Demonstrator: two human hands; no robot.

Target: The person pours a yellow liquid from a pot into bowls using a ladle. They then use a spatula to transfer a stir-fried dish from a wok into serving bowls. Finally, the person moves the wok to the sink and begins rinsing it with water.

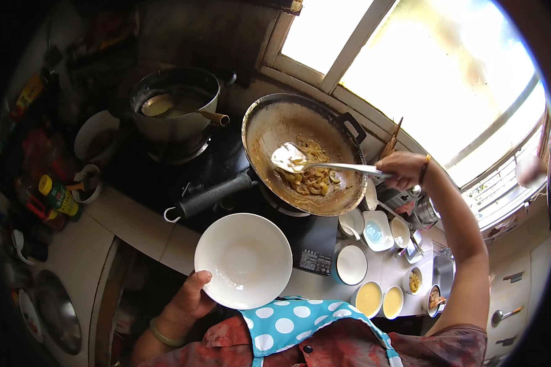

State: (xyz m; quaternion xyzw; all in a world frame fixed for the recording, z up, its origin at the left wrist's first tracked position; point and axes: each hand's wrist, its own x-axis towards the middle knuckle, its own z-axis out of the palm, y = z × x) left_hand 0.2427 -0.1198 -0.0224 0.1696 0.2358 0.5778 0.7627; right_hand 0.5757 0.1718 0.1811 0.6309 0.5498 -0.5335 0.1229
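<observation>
My left hand (192, 296) grips the lower left rim of a white bowl (243, 260), which has nothing in it and is held in front of the wok. The handle of a metal spatula (337, 166) is in my right hand (400, 169), at the wok's right side. The spatula's shiny blade lies over cooked, yellowish sliced food (316, 181) in the wok (266, 124). Some slices cling to the blade. The wok rests on the black stove, its black handle (216, 195) pointing to the lower left.
A pot (174, 128) with a ladle stands on the stove's left burner. Bowls of yellow liquid (368, 299), a white bowl (351, 264) and small dishes line the counter at right. Seasoning bottles (59, 197) and a metal lid (57, 312) are at left. A window borders the wok's far side.
</observation>
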